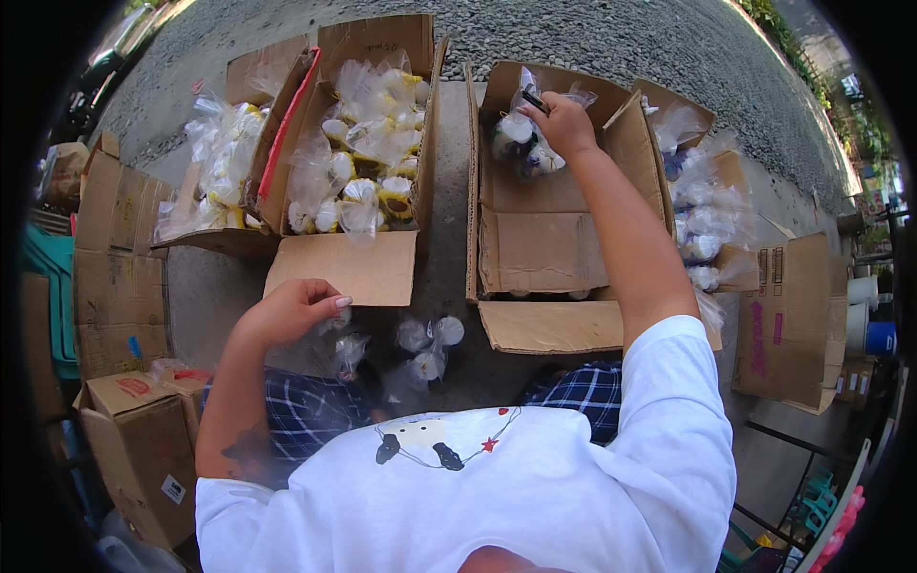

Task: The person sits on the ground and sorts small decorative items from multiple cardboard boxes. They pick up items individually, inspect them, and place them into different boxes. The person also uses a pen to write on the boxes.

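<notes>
My right hand (566,126) reaches into the right open cardboard box (540,244), closed on a slim black object (535,102) whose kind I cannot tell. Just under that hand, clear plastic bags of white-lidded jars (527,143) sit at the box's far end. My left hand (298,311) hangs by the front flap (349,267) of the left box, its fingers curled together; whatever they may hold is hidden. On the ground below it are bagged white-lidded jars (427,349). The left box holds several bagged jars with white lids and yellow parts (377,143).
At the far left another box holds bagged jars (224,158); at the right, one holds bags with purplish contents (705,205). Cardboard boxes (143,449) stand at my lower left, a large carton (783,320) to the right. Gravel (564,38) lies beyond the boxes.
</notes>
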{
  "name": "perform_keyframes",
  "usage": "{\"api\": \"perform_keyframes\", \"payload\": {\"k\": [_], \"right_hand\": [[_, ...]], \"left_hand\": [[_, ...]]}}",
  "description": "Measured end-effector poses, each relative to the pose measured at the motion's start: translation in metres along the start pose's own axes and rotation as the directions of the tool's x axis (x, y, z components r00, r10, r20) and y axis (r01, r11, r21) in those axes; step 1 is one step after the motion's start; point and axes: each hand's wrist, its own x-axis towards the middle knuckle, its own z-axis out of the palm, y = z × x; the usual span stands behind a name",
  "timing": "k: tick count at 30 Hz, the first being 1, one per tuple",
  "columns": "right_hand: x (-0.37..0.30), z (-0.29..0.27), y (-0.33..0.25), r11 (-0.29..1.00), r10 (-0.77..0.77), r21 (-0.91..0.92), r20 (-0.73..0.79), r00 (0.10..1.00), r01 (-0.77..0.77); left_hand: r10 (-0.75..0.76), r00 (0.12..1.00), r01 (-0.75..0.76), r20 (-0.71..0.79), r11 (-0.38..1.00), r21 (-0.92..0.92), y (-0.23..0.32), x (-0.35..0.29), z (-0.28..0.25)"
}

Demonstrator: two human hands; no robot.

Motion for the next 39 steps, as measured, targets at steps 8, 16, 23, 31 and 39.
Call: {"api": "perform_keyframes", "payload": {"k": [8, 16, 23, 31, 39], "right_hand": [[0.041, 0.004, -0.015, 0.986, -0.08, -0.149, 0.007, 0.997, 0.08], [0.028, 0.008, -0.001, 0.978, 0.009, -0.207, 0.163, 0.987, 0.025], [0.007, -0.023, -0.009, 0.989, -0.069, -0.113, 0.228, 0.971, 0.096], [-0.024, -0.069, -0.063, 0.878, -0.445, -0.377, -0.415, 0.794, 0.295], [-0.048, -0.165, -0.072, 0.944, -0.079, 0.241, -0.503, 0.861, 0.227]], "left_hand": [[-0.222, 0.929, 0.323, -0.297, 0.876, 0.357, -0.03, -0.022, -0.045], [-0.223, 0.949, 0.316, -0.224, 0.665, 0.677, -0.091, 0.008, -0.02], [-0.386, 0.915, 0.386, -0.12, 0.743, 0.548, -0.127, -0.018, 0.029], [-0.099, 0.968, 0.212, -0.23, 0.812, 0.544, -0.088, 0.02, 0.098], [0.209, 0.97, -0.236, 0.125, 0.677, 0.697, -0.057, 0.0, 0.057]]}}
